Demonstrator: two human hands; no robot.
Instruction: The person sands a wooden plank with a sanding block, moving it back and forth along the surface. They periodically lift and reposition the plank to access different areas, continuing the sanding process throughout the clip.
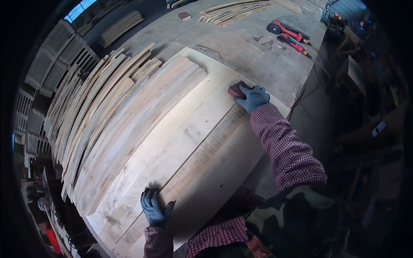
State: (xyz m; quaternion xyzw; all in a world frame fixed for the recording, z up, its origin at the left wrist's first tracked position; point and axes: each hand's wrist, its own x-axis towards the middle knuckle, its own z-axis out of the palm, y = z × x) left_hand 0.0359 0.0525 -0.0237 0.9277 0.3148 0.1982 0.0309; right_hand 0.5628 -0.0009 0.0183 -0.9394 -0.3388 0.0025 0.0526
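My right hand (pixel 254 98), in a grey-blue work glove, grips a reddish-brown sanding block (pixel 235 90). It presses the block onto the far end of a long pale wooden plank (pixel 202 118). Toward the plank's near end, my gloved left hand (pixel 155 210) rests on the wood with its fingers stretched out and thumb apart, holding nothing. Beside this plank lies a narrower strip with rough dark cross marks (pixel 211 139). Both lie on a broad pale board (pixel 234 157) that bears a small dark spot.
Stacked wooden slats (pixel 129 112) cover the board's left side. On the grey worktable (pixel 245 47) lie two red power tools (pixel 290 32) with hoses, another brown block (pixel 184 16) and a pile of thin strips (pixel 232 12). Slatted stacks (pixel 60 51) stand at the far left.
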